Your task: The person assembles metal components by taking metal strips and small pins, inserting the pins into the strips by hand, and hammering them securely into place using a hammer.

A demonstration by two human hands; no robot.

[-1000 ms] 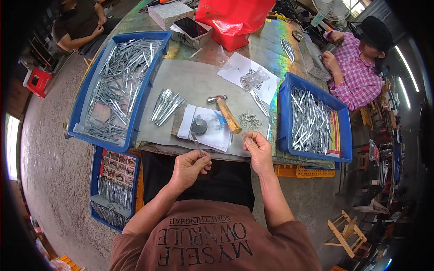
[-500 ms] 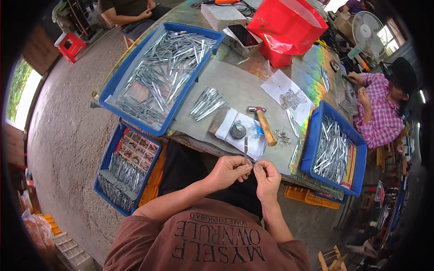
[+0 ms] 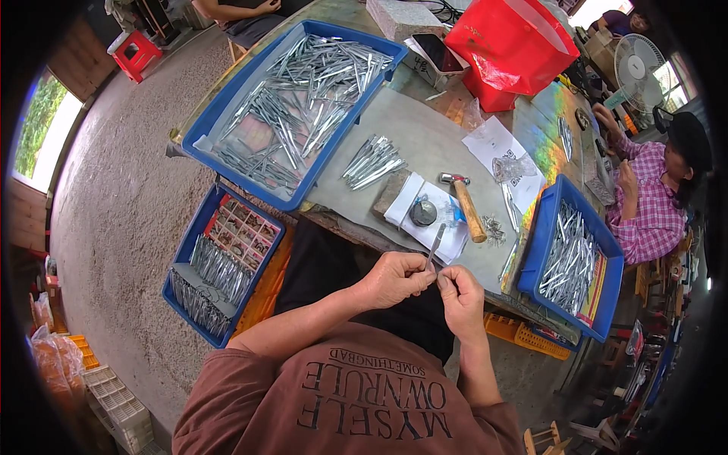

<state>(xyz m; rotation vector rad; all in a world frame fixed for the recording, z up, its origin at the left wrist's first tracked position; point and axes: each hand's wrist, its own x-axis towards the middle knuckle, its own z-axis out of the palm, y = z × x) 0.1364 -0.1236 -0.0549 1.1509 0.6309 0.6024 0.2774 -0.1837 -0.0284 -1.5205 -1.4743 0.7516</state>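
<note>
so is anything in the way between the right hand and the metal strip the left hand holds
Nothing visible except the left hand, whose fingers cover the lower end of the metal strip; the right hand is close beside them, contact unclear.

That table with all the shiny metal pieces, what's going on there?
A person in a brown shirt holds a thin metal strip in the left hand. The right hand has its fingertips close to the strip's lower end; whether it grips anything is hidden. Ahead, a wooden-handled hammer lies beside a dark round block. Similar pieces fill a left blue tray and a right blue tray.
</note>
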